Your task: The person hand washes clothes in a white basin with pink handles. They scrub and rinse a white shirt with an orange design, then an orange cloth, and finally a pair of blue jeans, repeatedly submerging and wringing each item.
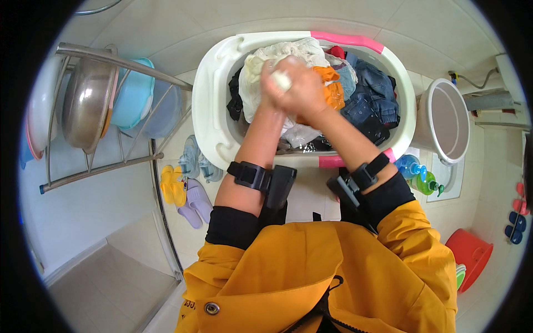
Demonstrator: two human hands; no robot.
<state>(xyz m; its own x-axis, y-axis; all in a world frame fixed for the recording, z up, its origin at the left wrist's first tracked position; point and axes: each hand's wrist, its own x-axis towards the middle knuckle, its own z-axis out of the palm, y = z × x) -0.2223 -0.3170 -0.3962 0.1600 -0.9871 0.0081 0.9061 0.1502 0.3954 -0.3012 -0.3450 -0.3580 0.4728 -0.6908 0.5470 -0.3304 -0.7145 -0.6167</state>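
Observation:
Over a white plastic tub (pixel 216 91) with pink edge pieces, my left hand (pixel 270 92) and my right hand (pixel 306 85) are pressed together. Both grip a wet whitish cloth (pixel 281 80), which bulges out between the fingers; motion blurs the hands. Pale garments (pixel 291 50) lie under and behind them and may be joined to the held cloth. Beside my right hand is an orange garment (pixel 334 95). Blue denim clothes (pixel 368 93) fill the tub's right side, and a black garment (pixel 235 96) shows at the left. Some water glints near the front wall.
At left a metal rack (pixel 125 62) holds several basins, including a steel one (pixel 89 100). Yellow slippers (pixel 173 185), purple slippers (pixel 198 202) and sneakers (pixel 190 156) stand below. To the right are a pale bucket (pixel 427 118), blue (pixel 408 165) and green (pixel 424 183) pump bottles, and a red bucket (pixel 470 254).

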